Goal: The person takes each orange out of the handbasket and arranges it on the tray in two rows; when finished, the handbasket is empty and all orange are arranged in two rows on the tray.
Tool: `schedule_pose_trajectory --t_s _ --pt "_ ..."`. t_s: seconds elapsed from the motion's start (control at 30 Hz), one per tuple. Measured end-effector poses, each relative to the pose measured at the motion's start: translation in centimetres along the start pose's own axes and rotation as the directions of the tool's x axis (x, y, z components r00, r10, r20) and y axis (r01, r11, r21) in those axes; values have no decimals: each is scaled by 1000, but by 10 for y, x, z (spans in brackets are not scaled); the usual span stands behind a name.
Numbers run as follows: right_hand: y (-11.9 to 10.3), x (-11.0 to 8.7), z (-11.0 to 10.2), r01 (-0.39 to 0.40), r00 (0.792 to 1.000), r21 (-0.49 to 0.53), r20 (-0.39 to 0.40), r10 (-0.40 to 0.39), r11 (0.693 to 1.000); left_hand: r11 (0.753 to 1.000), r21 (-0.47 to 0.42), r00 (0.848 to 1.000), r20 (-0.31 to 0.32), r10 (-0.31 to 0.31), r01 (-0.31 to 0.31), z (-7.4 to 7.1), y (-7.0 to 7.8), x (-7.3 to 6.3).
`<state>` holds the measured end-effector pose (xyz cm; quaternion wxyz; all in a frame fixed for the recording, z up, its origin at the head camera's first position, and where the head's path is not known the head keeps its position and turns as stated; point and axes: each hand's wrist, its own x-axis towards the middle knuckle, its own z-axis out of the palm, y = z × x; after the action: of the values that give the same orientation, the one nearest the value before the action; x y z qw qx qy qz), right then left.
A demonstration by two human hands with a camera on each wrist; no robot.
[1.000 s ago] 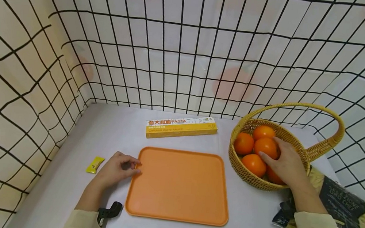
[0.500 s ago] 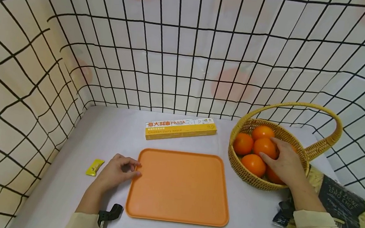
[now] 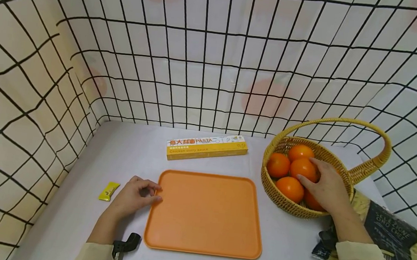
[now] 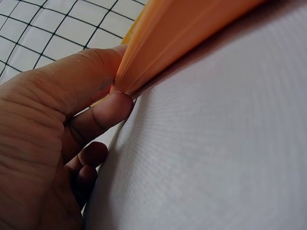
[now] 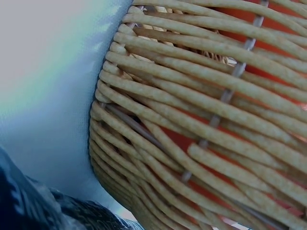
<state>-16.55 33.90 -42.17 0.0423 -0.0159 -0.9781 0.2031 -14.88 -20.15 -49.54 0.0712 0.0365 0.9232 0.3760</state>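
At the left rim of an orange tray point(image 3: 206, 213), my left hand point(image 3: 132, 196) pinches the edge between thumb and fingers. The left wrist view shows these fingertips point(image 4: 112, 112) right on the tray's rim point(image 4: 158, 43), with the other fingers curled below. My right hand point(image 3: 327, 187) reaches into a round wicker basket point(image 3: 280, 202) with a tall handle. Its thumb and fingers curl round an orange point(image 3: 304, 168) on top of several others. In the right wrist view, the woven basket wall point(image 5: 192, 105) hides the right hand.
A yellow and white pasta box point(image 3: 207, 147) lies behind the tray. Left of the left hand is a small yellow wrapped packet point(image 3: 108, 190). A dark bag of pasta point(image 3: 390, 235) lies under the right forearm. Black wire grid point(image 3: 220, 64) encloses the back and sides.
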Motion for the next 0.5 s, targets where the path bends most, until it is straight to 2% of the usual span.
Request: schedule_pose_trajectory --t_s 0.5 --pt "-9 -5 -5 -2 998 21 -65 3 1000 1000 1 1000 -4 9 -9 0 -1 1"
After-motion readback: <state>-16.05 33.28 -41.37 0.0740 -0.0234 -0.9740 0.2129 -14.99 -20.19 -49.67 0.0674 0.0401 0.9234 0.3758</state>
